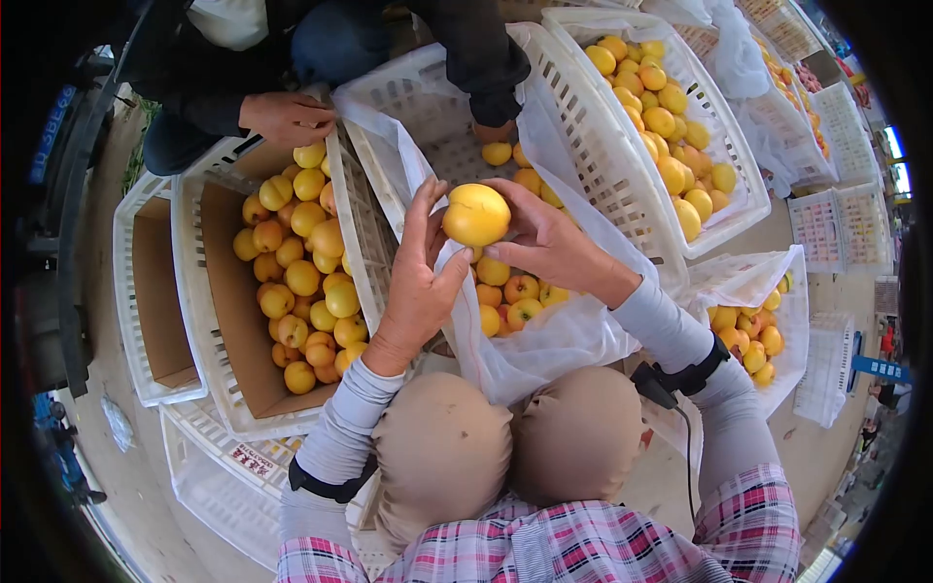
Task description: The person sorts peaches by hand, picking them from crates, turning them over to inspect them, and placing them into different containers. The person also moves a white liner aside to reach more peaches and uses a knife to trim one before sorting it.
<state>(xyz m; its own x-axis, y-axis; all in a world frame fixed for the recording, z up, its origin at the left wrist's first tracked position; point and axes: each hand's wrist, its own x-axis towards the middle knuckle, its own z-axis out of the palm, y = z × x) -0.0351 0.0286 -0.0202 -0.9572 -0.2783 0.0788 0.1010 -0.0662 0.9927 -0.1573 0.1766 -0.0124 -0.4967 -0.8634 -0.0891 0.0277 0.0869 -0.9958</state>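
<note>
A yellow peach [476,215], with a short dark line on its skin, is held up between my two hands. My left hand [420,277] curves round its left side, the thumb near its underside. From the right, the fingers and thumb of my right hand [559,243] hold it. Below lies a white crate lined with a pale sheet [539,352], with more yellow peaches [522,289] inside, partly hidden by my hands. To the left, a cardboard-lined crate [225,321] holds many yellow-orange peaches [303,278].
Opposite me sits a person in dark clothes, one hand [287,119] at the left crate's rim, the other arm reaching into the middle crate. A full crate of peaches [661,121] stands at upper right. A lined crate [753,340] is at my right; stacked crates lie beyond.
</note>
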